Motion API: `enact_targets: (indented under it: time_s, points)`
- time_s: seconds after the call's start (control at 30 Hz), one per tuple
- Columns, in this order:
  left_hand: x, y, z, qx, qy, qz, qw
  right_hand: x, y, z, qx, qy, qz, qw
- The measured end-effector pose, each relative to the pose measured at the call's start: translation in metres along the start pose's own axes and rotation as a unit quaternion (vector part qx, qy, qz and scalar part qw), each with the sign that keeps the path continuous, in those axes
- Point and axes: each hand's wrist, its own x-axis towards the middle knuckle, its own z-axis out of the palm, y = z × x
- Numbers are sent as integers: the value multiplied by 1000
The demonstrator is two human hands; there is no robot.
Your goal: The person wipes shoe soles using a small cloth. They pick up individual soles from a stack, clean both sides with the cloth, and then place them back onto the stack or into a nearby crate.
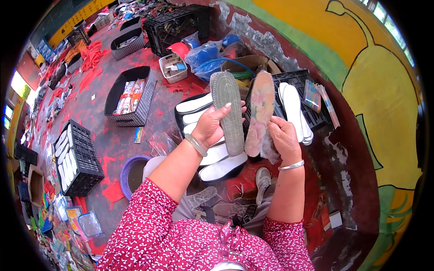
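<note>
In my left hand is a grey-green shoe insole with stitched lines, my thumb lying across its face. My right hand pinches the edge of a worn pinkish insole with a faded floral pattern. Both insoles stand upright, side by side. Some frayed whitish material hangs beside the lower end of the pinkish one. Behind and below my left hand, several white insoles lie in a dark container, partly hidden. More white insoles rest on a black crate to the right.
A patterned basket with packets stands left of centre. Farther left is a black crate of white insoles. A purple basin sits near my left arm. Blue plastic bags lie ahead; a painted wall bounds the right.
</note>
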Motion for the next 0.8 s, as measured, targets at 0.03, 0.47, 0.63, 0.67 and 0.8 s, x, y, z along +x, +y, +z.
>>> enact_targets:
  time_s: [0.03, 0.47, 0.63, 0.67, 0.8]
  points:
    - [-1, 3, 0, 1, 0, 1, 1000, -1, -3, -4, -8, 24, 3, 1000]
    - [-3, 4, 0, 5, 21, -46, 999, -6, 0, -24, 229, -54, 60, 970]
    - [-2, 4, -1, -23, -29, -63, 997, -5, -6, -15, 250, -79, 77, 962]
    - [-2, 5, 0, -25, -30, -66, 997, -4, -3, -16, 245, -69, 84, 963]
    - [-2, 3, 0, -31, -14, -63, 997, -1, 1, -17, 219, -86, 98, 967]
